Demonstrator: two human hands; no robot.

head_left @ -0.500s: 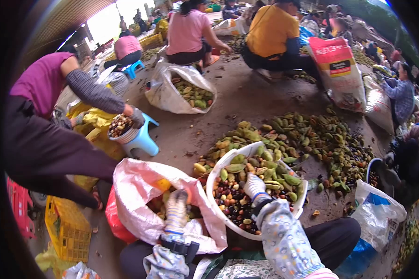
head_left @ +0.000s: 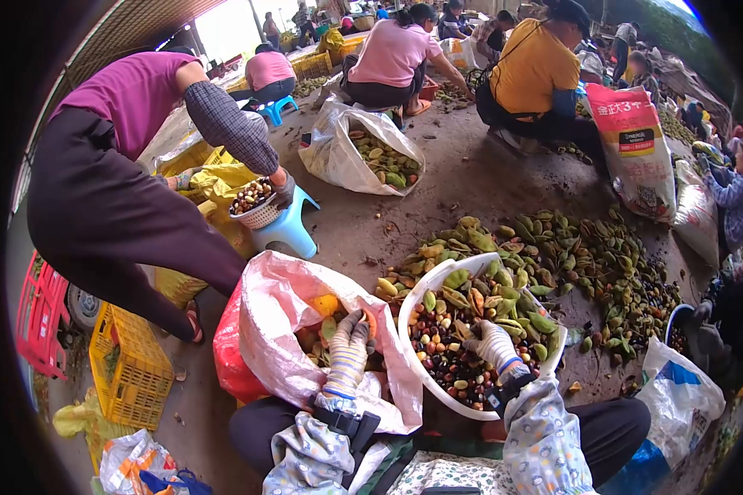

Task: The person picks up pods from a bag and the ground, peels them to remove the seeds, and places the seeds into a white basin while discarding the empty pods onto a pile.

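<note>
My left hand (head_left: 349,355), in a striped knit glove with dark fingertips, reaches into the mouth of a white sack (head_left: 276,322) lined in pink. Its fingers look stretched out, beside a green husk (head_left: 328,328) among others inside. My right hand (head_left: 494,345), gloved alike, is over a white basin (head_left: 406,330). Its fingers curl down at the dark and tan nuts (head_left: 454,363); what they hold, if anything, is hidden. Split green husks (head_left: 508,289) fill the basin's far side.
Beyond the basin spreads a heap of green husks (head_left: 586,256). At left, a bent-over person (head_left: 115,190) handles a small nut-filled basket (head_left: 256,214) on a blue stool (head_left: 287,231). A yellow crate (head_left: 128,371) stands nearby. A white-and-blue sack (head_left: 677,404) lies right of my knee.
The view has shifted, so most things sit farther right. My right hand has drawn back from the husks to the nuts. My left hand stays in the sack mouth.
</note>
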